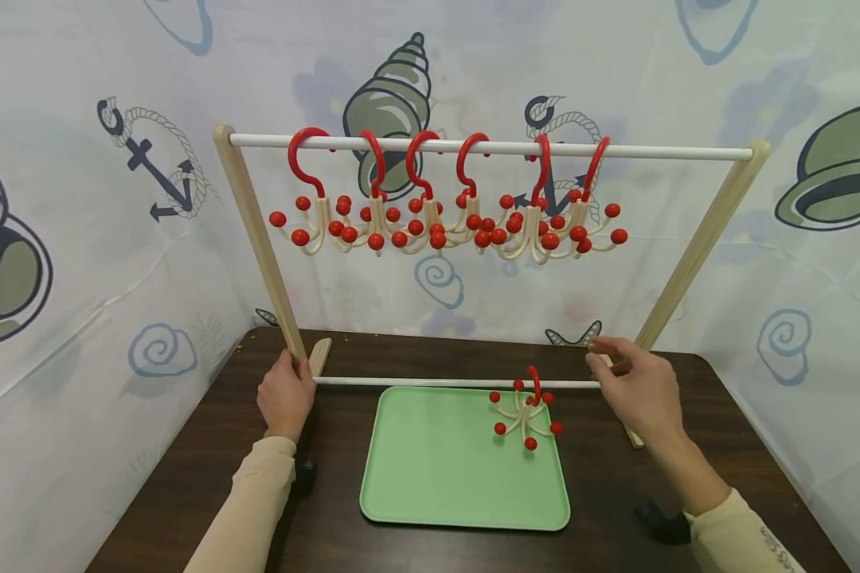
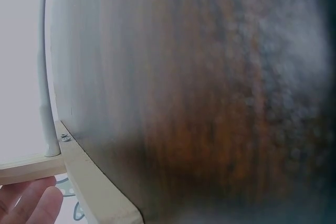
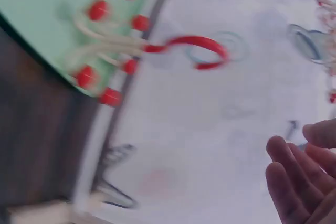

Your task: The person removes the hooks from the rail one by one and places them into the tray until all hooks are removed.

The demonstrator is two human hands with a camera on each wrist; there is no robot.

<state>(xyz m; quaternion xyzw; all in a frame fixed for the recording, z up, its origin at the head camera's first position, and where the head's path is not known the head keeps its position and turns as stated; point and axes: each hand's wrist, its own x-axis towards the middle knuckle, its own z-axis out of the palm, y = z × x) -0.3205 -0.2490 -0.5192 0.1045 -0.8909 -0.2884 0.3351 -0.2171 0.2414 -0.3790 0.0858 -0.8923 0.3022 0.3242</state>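
Note:
My left hand [image 1: 287,395] grips the foot of the left wooden post [image 1: 261,239] of a rack; in the left wrist view its fingers [image 2: 39,200] show beside the wood. My right hand [image 1: 639,390] is beside the lower end of the right post [image 1: 702,239], its fingers [image 3: 286,153] loosely bent with nothing between them. A multi-arm hanger [image 1: 526,414], with a red hook, cream arms and red ball tips, stands hook up on the green tray [image 1: 459,469], near its far right corner. Several hangers like it [image 1: 430,211] hang from the white top bar [image 1: 659,152].
A white lower bar [image 1: 401,383] joins the posts just behind the tray. The rack's wooden feet [image 1: 320,356] rest on the dark brown table [image 1: 330,541]. A patterned cloth [image 1: 473,72] with shells and anchors hangs behind and at both sides.

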